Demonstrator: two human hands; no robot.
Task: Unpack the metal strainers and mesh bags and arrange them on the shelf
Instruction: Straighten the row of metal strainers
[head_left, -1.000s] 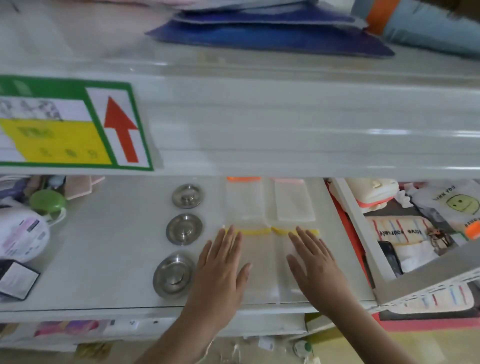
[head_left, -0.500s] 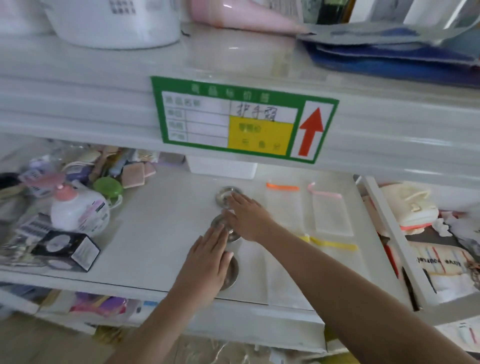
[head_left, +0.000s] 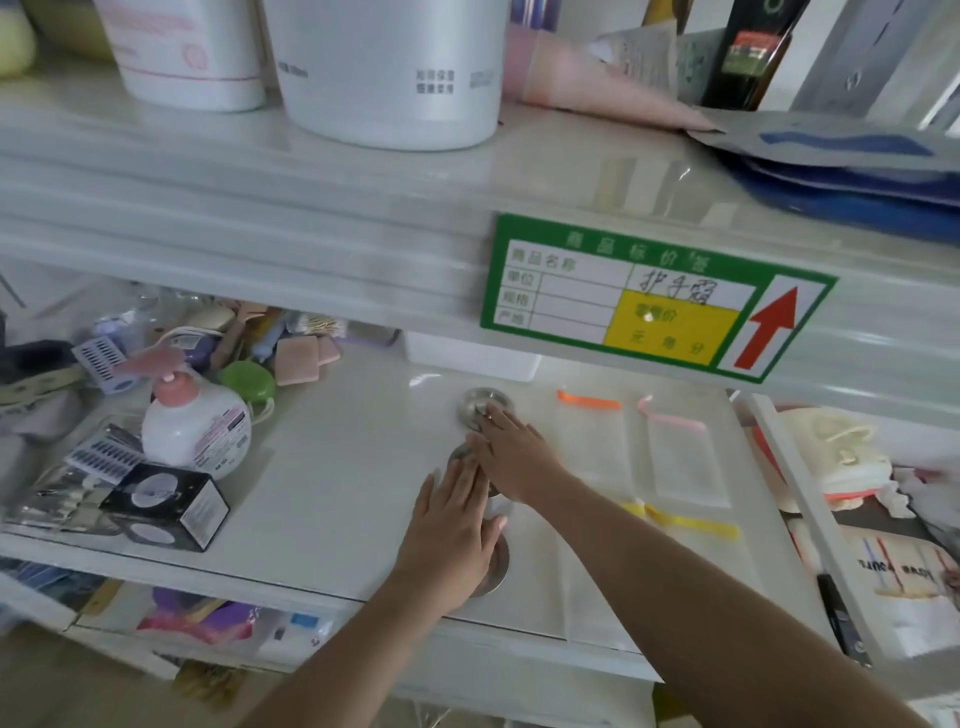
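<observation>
Three round metal strainers lie in a line on the white shelf (head_left: 332, 483). My left hand (head_left: 452, 535) rests flat over the nearest strainer (head_left: 496, 571), fingers spread. My right hand (head_left: 514, 452) lies flat between the middle strainer (head_left: 460, 453), mostly hidden, and the far strainer (head_left: 480, 404), fingertips touching the far one. Right of them lie flat mesh bags: one with an orange ribbon (head_left: 589, 441), one with a pink ribbon (head_left: 680, 457), and nearer ones with yellow ribbons (head_left: 691, 525).
A pink-capped lotion bottle (head_left: 195, 421), a black box (head_left: 166, 506), a green round case (head_left: 248, 382) and small toiletries crowd the shelf's left. White tubs (head_left: 395, 67) stand on the upper shelf above a green price label (head_left: 649, 301). A divider (head_left: 795, 499) bounds the right.
Both hands left the mesh bags and moved left onto the strainers. My view shifted left and up, then closer; since half a second ago the hands have barely moved.
</observation>
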